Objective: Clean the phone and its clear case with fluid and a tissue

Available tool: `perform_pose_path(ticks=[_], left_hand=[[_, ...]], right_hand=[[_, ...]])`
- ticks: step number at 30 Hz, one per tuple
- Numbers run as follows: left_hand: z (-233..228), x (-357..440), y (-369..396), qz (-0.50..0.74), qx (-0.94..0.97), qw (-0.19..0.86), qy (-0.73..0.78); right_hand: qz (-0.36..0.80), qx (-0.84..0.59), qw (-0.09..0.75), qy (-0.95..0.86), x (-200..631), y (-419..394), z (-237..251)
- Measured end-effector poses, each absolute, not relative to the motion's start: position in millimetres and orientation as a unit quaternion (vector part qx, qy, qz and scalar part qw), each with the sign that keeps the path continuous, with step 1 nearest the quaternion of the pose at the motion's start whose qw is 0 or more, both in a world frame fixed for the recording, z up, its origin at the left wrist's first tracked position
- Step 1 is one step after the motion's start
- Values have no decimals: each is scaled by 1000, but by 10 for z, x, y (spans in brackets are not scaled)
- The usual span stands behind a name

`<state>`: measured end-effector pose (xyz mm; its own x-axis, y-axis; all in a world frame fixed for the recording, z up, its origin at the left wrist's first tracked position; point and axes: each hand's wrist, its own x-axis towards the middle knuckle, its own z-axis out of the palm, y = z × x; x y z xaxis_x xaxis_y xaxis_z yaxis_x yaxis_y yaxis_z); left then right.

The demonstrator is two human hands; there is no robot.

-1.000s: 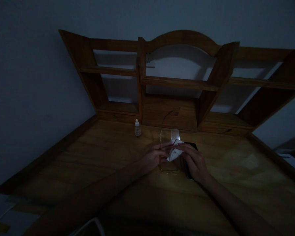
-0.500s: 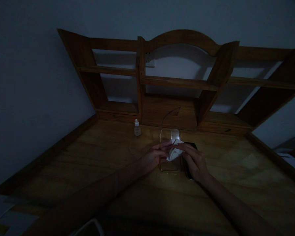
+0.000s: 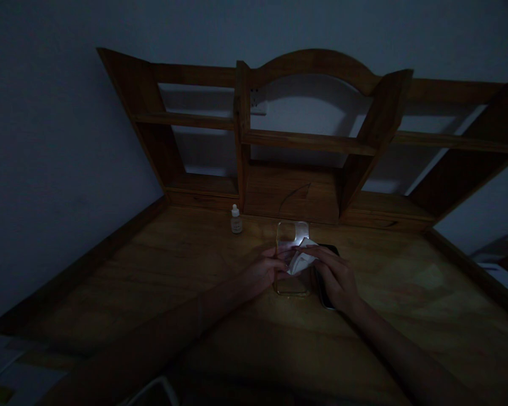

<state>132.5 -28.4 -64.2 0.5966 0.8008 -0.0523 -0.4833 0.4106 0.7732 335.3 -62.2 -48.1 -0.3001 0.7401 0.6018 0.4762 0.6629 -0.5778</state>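
A clear phone case lies flat on the wooden desk in dim light. My left hand rests on the case's left edge with its fingertips pressing it down. My right hand pinches a crumpled white cloth against the inside of the case. A dark phone lies just right of the case, mostly hidden under my right hand.
A small white dropper bottle stands behind the case near the wooden shelf unit at the desk's back. Raised wooden rails run along the desk's left and right sides. A pale curved object shows at the bottom edge.
The cloth in my right hand has shifted slightly on the case. Both hands stay in nearly the same place.
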Motion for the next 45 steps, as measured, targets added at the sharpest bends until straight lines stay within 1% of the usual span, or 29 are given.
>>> perform_pose_path(ticks=[7, 13, 16, 21, 26, 30, 36, 42, 45], left_hand=[[-634, 1316, -288, 388, 372, 819, 199], [-619, 1316, -286, 384, 355, 826, 210], [-636, 1313, -286, 382, 364, 825, 204], [-625, 1326, -304, 396, 355, 821, 210], [-551, 1351, -320, 397, 330, 825, 231], [-558, 1335, -305, 389, 320, 841, 200], [-648, 1304, -255, 379, 271, 858, 216], [-597, 1324, -262, 375, 249, 852, 269], [-603, 1337, -254, 382, 238, 853, 266]], right_hand=[[138, -403, 482, -766, 3340, -623, -481], [103, -434, 502, -741, 3366, -594, -513], [102, -439, 493, -744, 3346, -593, -471], [125, -436, 455, -767, 3285, -595, -387], [113, -417, 419, -798, 3264, -556, -430], [112, -411, 398, -812, 3263, -534, -461], [118, -413, 393, -813, 3275, -503, -499], [114, -406, 386, -821, 3291, -487, -527], [117, -403, 384, -823, 3296, -494, -512]])
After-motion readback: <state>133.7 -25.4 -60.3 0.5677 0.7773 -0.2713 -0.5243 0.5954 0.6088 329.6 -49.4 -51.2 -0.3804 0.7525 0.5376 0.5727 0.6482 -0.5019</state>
